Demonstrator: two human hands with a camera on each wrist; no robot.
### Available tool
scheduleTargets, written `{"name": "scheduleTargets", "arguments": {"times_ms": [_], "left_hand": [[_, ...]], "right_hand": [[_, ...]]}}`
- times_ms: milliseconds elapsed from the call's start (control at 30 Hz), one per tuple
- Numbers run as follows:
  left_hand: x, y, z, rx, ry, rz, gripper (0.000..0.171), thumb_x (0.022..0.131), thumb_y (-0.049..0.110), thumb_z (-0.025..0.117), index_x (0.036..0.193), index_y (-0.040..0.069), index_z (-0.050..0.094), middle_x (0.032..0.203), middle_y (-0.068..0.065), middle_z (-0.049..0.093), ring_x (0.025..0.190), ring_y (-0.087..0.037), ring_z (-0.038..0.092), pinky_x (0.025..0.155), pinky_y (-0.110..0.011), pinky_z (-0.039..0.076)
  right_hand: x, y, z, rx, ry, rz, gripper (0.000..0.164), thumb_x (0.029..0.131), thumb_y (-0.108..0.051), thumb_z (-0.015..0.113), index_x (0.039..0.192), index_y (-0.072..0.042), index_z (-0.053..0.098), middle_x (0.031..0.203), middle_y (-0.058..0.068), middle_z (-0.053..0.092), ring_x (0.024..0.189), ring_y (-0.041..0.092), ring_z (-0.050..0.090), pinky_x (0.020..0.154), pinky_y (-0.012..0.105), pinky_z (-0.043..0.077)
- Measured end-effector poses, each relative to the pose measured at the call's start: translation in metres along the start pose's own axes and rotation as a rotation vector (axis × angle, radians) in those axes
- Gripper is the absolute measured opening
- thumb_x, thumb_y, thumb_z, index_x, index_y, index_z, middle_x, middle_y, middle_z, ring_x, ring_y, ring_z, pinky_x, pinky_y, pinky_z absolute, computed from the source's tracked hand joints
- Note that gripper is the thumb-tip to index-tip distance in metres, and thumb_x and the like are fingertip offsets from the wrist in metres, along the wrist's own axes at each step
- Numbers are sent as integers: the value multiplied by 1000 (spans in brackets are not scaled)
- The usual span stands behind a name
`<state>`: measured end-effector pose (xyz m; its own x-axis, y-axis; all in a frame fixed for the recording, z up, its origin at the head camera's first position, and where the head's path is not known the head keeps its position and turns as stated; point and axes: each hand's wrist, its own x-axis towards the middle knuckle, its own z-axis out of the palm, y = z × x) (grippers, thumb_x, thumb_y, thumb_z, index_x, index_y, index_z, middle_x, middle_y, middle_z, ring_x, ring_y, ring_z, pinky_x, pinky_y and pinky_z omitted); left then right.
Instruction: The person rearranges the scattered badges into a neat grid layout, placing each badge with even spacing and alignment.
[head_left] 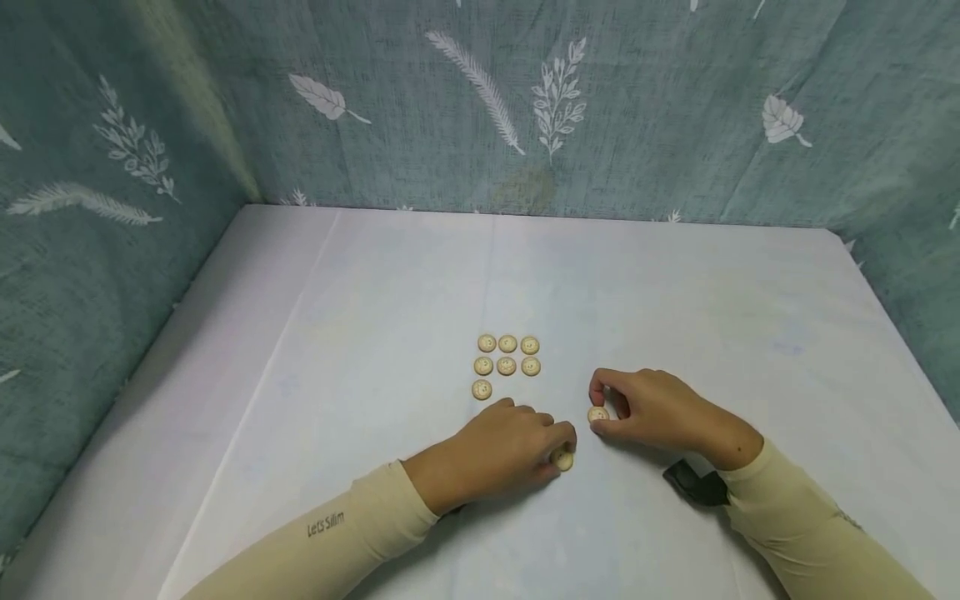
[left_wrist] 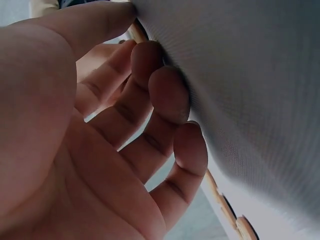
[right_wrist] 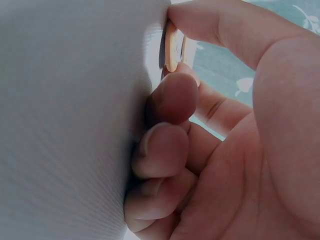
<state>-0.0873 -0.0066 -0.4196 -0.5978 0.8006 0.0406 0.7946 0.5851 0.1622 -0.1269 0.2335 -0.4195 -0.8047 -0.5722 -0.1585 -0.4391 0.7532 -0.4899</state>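
Several small, round, pale wooden discs with dark markings lie on the white cloth in the head view, in two full rows of three; a single disc [head_left: 482, 389] lies below their left end. My left hand [head_left: 506, 450] is just below and right of this group, its thumb and index finger pinching a disc [head_left: 562, 459] at the cloth. Further right, my right hand [head_left: 660, 414] pinches another disc [head_left: 597, 414] by its edges. That disc [right_wrist: 171, 46] stands out edge-on between thumb and finger in the right wrist view, with the other fingers curled against the cloth.
The white cloth [head_left: 360, 333] covers the whole tabletop. Teal fabric [head_left: 420, 108] with white leaf prints hangs behind it and along the sides. A dark strap piece [head_left: 696, 485] shows below the right wrist. Both forearms wear cream sleeves [head_left: 375, 517].
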Motion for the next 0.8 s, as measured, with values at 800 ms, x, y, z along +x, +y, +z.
{"name": "scheduleTargets", "arguments": {"times_ms": [800], "left_hand": [[-4,-19,-12,-51,-53,-55,15,89,33,73,100,25,68,65,18,62,58,3,45,67,-23,38]], "right_hand": [[-2,-4,-2,2,14,-16,19,87,-29,74,89,-26,55,61,-14,45,54,-1,40,54,21,33]]}}
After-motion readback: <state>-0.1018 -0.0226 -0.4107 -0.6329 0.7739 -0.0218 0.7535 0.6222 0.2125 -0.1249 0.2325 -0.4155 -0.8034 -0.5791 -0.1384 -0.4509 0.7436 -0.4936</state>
